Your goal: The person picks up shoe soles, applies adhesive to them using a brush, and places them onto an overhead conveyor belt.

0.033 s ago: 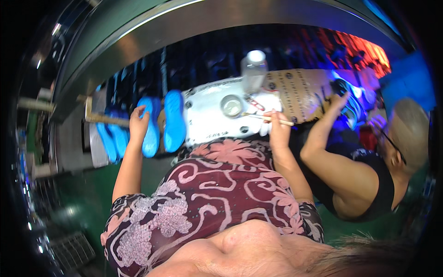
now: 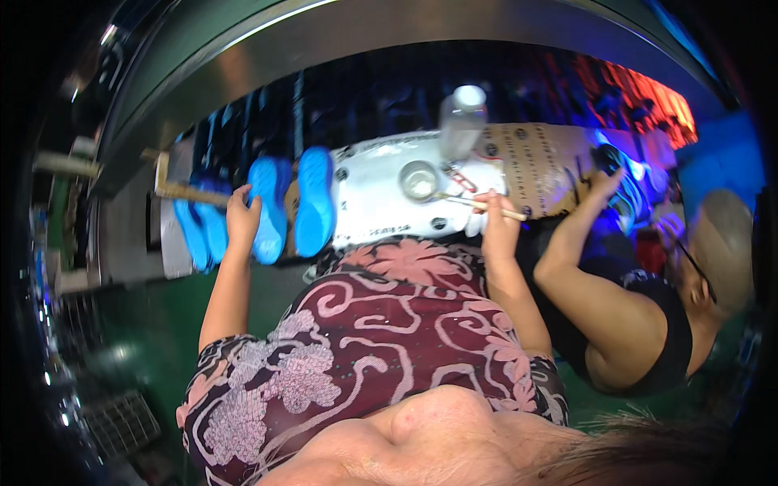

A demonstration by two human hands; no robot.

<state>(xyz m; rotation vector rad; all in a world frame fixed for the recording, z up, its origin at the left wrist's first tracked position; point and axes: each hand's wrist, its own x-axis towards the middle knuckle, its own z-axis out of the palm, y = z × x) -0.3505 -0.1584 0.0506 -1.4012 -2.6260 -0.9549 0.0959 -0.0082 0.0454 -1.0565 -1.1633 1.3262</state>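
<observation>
My right hand (image 2: pixel 500 231) is closed around a thin brush (image 2: pixel 506 213) with a pale wooden handle. The far end of the brush reaches to the rim of a small round cup (image 2: pixel 419 181) holding pale contents. My left hand (image 2: pixel 241 217) is at the left edge of a bright blue shoe sole (image 2: pixel 270 223), its fingers loosely bent and apart. Whether the fingertips touch the sole I cannot tell. A second blue sole (image 2: pixel 314 206) stands just right of it, and more blue soles (image 2: pixel 188 231) lie left of my hand.
A clear bottle with a white cap (image 2: pixel 463 125) stands behind the cup, near a red-handled tool (image 2: pixel 462 180). White sheeting (image 2: pixel 373 211) and brown printed cardboard (image 2: pixel 519 154) cover the work surface. At right, a co-worker (image 2: pixel 648 300) handles a dark shoe (image 2: pixel 628 190) under blue light. A metal beam (image 2: pixel 389 28) crosses the far side.
The whole view has shifted slightly, so the bench things appear a little further right. My left hand has moved slightly left relative to the soles. My right hand keeps the brush at the cup.
</observation>
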